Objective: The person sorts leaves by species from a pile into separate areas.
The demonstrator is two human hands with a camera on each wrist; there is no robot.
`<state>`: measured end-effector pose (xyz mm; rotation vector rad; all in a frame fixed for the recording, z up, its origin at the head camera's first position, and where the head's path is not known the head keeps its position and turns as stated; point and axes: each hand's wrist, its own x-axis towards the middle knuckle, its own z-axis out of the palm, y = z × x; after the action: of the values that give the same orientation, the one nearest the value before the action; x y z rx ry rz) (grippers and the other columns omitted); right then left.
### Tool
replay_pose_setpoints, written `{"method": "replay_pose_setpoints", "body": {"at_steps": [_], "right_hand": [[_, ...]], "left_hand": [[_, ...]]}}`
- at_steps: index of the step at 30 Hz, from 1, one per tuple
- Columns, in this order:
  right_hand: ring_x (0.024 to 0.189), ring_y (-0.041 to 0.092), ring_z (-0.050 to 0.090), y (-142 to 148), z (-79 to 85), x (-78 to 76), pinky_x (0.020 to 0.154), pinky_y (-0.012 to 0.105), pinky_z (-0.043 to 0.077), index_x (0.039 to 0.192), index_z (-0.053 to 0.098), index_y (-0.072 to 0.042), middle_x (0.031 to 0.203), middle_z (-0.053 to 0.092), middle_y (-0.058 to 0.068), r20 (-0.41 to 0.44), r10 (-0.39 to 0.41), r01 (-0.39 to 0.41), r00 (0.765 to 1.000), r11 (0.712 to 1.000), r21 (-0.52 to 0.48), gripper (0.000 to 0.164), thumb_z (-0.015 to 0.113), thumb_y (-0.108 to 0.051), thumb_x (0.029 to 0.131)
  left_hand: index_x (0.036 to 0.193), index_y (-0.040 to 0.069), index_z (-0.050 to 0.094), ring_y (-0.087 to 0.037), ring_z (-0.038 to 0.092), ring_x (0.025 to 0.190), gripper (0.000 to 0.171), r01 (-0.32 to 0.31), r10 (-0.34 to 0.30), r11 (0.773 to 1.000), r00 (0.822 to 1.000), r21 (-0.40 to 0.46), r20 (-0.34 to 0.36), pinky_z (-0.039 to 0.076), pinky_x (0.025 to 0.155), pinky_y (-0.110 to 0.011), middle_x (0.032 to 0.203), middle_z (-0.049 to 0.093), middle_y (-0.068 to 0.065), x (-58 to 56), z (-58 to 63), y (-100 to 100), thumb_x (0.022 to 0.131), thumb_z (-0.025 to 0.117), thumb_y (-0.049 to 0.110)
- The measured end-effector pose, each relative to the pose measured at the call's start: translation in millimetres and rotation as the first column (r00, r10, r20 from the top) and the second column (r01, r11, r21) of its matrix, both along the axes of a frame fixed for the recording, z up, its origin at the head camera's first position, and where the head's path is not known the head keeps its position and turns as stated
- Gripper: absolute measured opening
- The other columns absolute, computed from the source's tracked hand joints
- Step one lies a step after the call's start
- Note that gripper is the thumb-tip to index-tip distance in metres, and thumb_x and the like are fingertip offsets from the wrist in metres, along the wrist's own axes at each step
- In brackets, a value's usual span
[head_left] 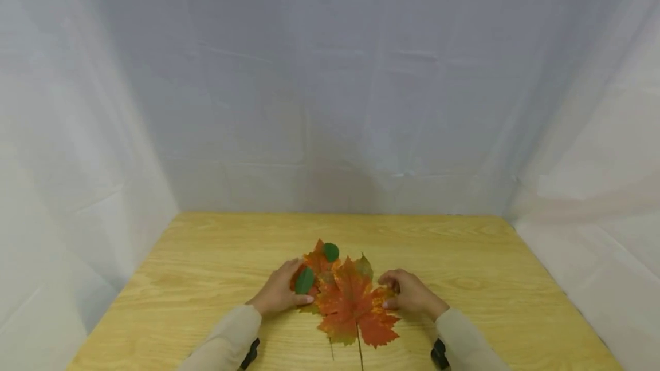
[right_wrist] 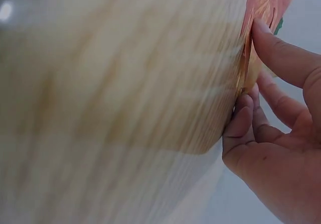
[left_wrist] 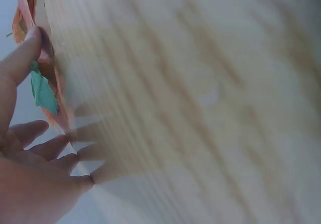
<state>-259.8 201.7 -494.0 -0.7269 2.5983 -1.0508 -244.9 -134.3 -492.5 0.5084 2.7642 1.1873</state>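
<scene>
A large red-orange maple leaf (head_left: 350, 296) lies on the wooden table in the head view, its thin dark stem (head_left: 359, 345) pointing toward the person. Smaller orange leaves and a round green leaf (head_left: 331, 252) show behind it. Another green leaf (head_left: 305, 280) sits beside my left hand (head_left: 281, 291), whose thumb touches the leaves from the left. In the left wrist view that hand's fingers (left_wrist: 52, 146) extend to the tabletop. My right hand (head_left: 411, 292) has curled fingers at the right edge of the leaves and holds an orange lobe (right_wrist: 248, 68) by its thumb.
The light wooden table (head_left: 216, 256) reaches back to a pale hanging cloth (head_left: 330, 102). More white cloth (head_left: 593, 188) hangs at both sides. Each wrist wears a black strap (head_left: 440, 354) below a cream sleeve (head_left: 466, 339). A thin second stem (head_left: 331, 348) lies beside the dark one.
</scene>
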Motion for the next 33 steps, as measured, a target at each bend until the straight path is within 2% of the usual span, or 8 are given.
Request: {"method": "replay_pose_setpoints", "body": {"at_steps": [6, 8, 13, 16, 22, 26, 29, 33], "right_hand": [[0.074, 0.016, 0.045, -0.8, 4.3, 2.0, 0.063, 0.028, 0.039, 0.1, 0.064, -0.001, 0.085, 0.054, 0.003, 0.035, -0.029, 0.03, 0.999, 0.999, -0.016, 0.026, 0.077, -0.012, 0.081], [0.069, 0.014, 0.043, -1.5, 5.6, 2.1, 0.06, 0.027, 0.036, 0.089, 0.062, 0.002, 0.076, 0.05, 0.0, 0.032, -0.025, 0.026, 0.999, 1.0, -0.015, 0.021, 0.076, -0.012, 0.082], [0.058, 0.01, 0.028, -2.3, 5.3, 0.7, 0.057, 0.024, 0.025, 0.068, 0.037, -0.005, 0.064, 0.025, -0.003, 0.039, -0.028, 0.029, 0.999, 0.999, -0.035, 0.04, 0.071, -0.013, 0.087], [0.057, 0.01, 0.025, -2.6, 4.2, 0.5, 0.056, 0.024, 0.024, 0.067, 0.032, -0.01, 0.062, 0.022, -0.003, 0.058, -0.058, 0.062, 0.997, 0.995, -0.074, 0.043, 0.07, -0.012, 0.088], [0.055, 0.012, 0.019, -4.8, 3.8, 0.3, 0.054, 0.025, 0.022, 0.065, 0.024, -0.01, 0.061, 0.016, -0.003, 0.139, -0.101, 0.124, 0.985, 0.979, -0.164, 0.051, 0.071, -0.011, 0.087], [0.053, 0.006, 0.04, -4.8, 2.6, -0.5, 0.052, 0.023, 0.037, 0.063, 0.03, -0.014, 0.056, 0.042, -0.006, 0.274, -0.126, 0.195, 0.954, 0.951, -0.241, 0.047, 0.071, -0.012, 0.087], [0.058, 0.009, 0.054, -4.3, 4.1, -0.3, 0.055, 0.025, 0.046, 0.062, 0.035, -0.014, 0.062, 0.06, 0.0, 0.362, -0.142, 0.257, 0.921, 0.922, -0.291, 0.044, 0.07, -0.012, 0.088], [0.058, 0.009, 0.055, -2.5, 8.9, 0.7, 0.056, 0.025, 0.045, 0.063, 0.033, -0.015, 0.062, 0.06, 0.0, 0.409, -0.156, 0.304, 0.899, 0.894, -0.329, 0.045, 0.072, -0.012, 0.087]], "left_hand": [[0.142, -0.007, 0.038, -0.05, 0.024, 0.137, 0.088, 0.0, 0.0, 1.0, 1.0, -0.023, 0.006, 0.022, 0.108, -0.064, 0.147, 0.032, -0.03, -0.1, 0.8, 0.1, 0.075, 0.083, 0.027], [0.142, -0.007, 0.038, -0.05, 0.024, 0.137, 0.086, 0.007, -0.007, 0.999, 1.0, -0.033, 0.001, 0.022, 0.107, -0.065, 0.147, 0.032, -0.03, -0.7, 0.1, -0.6, 0.076, 0.082, 0.028], [0.141, -0.007, 0.041, -0.05, 0.023, 0.137, 0.083, 0.026, -0.026, 0.998, 1.0, -0.048, -0.003, 0.021, 0.108, -0.065, 0.147, 0.032, -0.03, -1.4, -1.9, -2.8, 0.078, 0.081, 0.029], [0.139, -0.008, 0.043, -0.05, 0.024, 0.137, 0.081, 0.033, -0.034, 0.997, 0.999, -0.063, -0.014, 0.02, 0.108, -0.064, 0.147, 0.033, -0.03, -1.6, -2.5, -3.5, 0.078, 0.08, 0.03], [0.137, -0.008, 0.046, -0.05, 0.025, 0.136, 0.079, 0.034, -0.036, 0.997, 0.999, -0.074, -0.028, 0.019, 0.108, -0.065, 0.146, 0.034, -0.03, -1.5, -1.8, -3.2, 0.077, 0.081, 0.031], [0.136, -0.008, 0.046, -0.052, 0.025, 0.135, 0.079, 0.037, -0.04, 0.996, 0.999, -0.08, -0.033, 0.019, 0.107, -0.066, 0.145, 0.034, -0.031, -0.6, -0.9, -3.6, 0.077, 0.081, 0.031], [0.136, -0.009, 0.046, -0.052, 0.026, 0.135, 0.079, 0.042, -0.045, 0.996, 0.998, -0.082, -0.034, 0.019, 0.107, -0.067, 0.145, 0.034, -0.031, 0.1, 0.1, -4.2, 0.078, 0.081, 0.031], [0.136, -0.009, 0.045, -0.052, 0.026, 0.135, 0.079, 0.043, -0.046, 0.996, 0.998, -0.076, -0.033, 0.019, 0.107, -0.066, 0.145, 0.034, -0.031, -0.2, -0.1, -4.9, 0.078, 0.081, 0.03]]}}
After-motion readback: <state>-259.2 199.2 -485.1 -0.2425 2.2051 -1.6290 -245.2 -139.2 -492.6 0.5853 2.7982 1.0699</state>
